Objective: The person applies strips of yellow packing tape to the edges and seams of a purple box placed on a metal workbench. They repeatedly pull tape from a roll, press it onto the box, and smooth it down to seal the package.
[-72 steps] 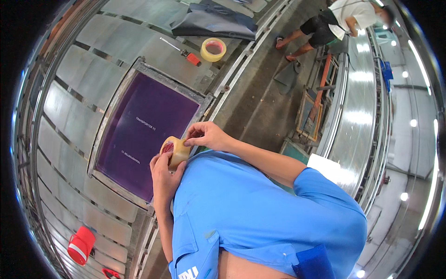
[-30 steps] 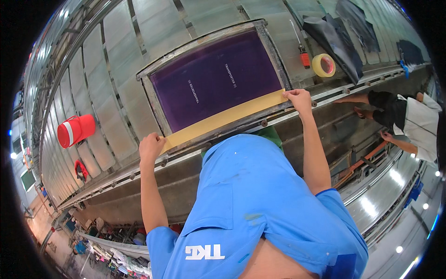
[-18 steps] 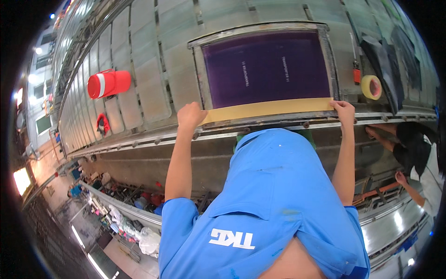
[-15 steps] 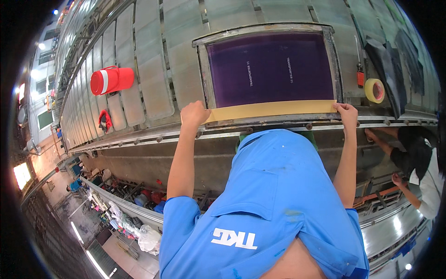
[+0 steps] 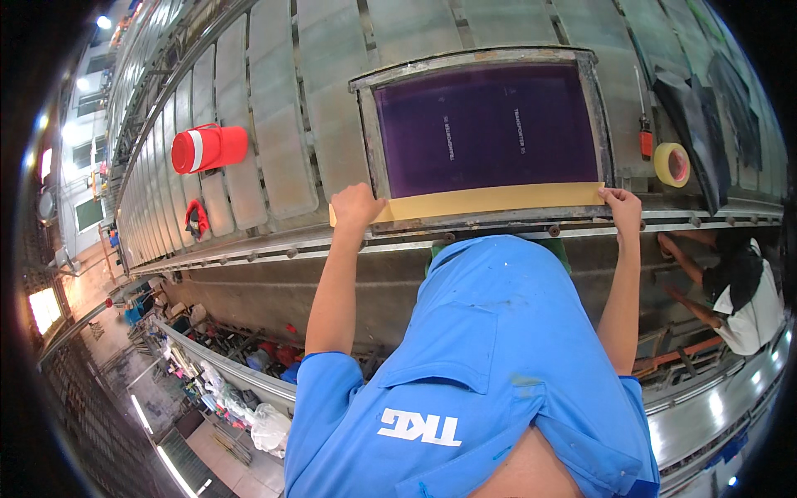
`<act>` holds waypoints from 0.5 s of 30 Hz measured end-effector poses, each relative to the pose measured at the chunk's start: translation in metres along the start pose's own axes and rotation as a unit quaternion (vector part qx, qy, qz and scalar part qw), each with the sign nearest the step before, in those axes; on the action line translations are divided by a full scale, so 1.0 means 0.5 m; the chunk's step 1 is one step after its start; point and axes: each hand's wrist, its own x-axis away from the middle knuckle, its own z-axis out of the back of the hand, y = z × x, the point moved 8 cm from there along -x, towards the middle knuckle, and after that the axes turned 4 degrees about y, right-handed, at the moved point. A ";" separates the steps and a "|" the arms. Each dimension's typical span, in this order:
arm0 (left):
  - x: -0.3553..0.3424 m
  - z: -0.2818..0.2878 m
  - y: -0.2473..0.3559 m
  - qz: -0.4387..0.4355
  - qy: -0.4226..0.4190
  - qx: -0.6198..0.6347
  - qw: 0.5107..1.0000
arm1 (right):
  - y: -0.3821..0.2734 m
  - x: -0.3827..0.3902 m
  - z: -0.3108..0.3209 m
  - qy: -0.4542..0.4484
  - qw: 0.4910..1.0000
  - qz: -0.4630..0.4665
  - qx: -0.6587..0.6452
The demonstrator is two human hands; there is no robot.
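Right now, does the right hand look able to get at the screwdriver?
Probably yes: the screwdriver lies close beyond the right hand, with nothing visible between them. But the fingers hold the tape strip, so they would likely need to release it.

Workshop – long bench of grey plates, purple framed panel, screwdriver, tape roll – co-worker in aisle

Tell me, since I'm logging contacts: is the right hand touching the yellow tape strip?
Touching. The head view shows the right hand pinching the right end of the yellow tape strip, with no gap visible.
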 end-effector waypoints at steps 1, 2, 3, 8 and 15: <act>0.002 0.000 -0.002 0.005 0.002 0.001 1.000 | 0.003 0.001 -0.004 -0.001 1.000 0.000 -0.005; 0.004 -0.001 -0.005 0.010 0.005 0.003 1.000 | 0.006 0.002 -0.006 -0.001 1.000 0.001 -0.010; 0.005 0.002 -0.007 0.016 0.010 0.005 1.000 | -0.004 0.004 -0.006 -0.002 1.000 0.004 -0.019; -0.046 0.079 0.010 -0.012 0.128 -0.005 0.992 | -0.146 0.085 0.073 0.075 0.985 0.080 -0.134; -0.146 0.408 0.098 -0.197 0.421 0.225 0.857 | -0.671 0.447 0.102 0.165 0.790 0.584 -0.083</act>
